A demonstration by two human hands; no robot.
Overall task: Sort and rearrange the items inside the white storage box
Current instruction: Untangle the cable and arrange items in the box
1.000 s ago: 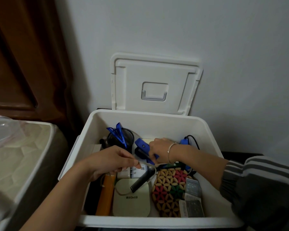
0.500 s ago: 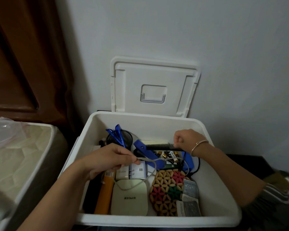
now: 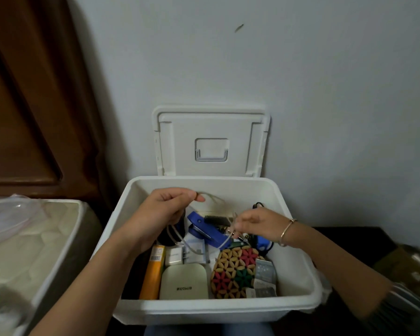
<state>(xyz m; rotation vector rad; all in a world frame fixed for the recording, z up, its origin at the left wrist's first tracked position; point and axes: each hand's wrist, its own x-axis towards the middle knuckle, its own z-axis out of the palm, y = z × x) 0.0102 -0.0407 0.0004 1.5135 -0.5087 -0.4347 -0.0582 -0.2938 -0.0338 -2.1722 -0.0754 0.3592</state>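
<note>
Lifted since earlier, left hand and right hand each pinch the thin white cable above the white plastic storage box; untangling is likely underway.

1. White storage box was open, with its lid stood upright behind it against the wall. What the box rested on was hidden.
2. Left side of box floor: orange tube with a barcode label, lying lengthwise front to back.
3. Just right of it: pale green rounded case at the front, white charger plug behind it.
4. Right of the case, touching it: flower-pattern wooden trivet.
5. Against the trivet's right edge: small foil packets.
6. Further back: blue clip, with a black comb behind it.
</note>
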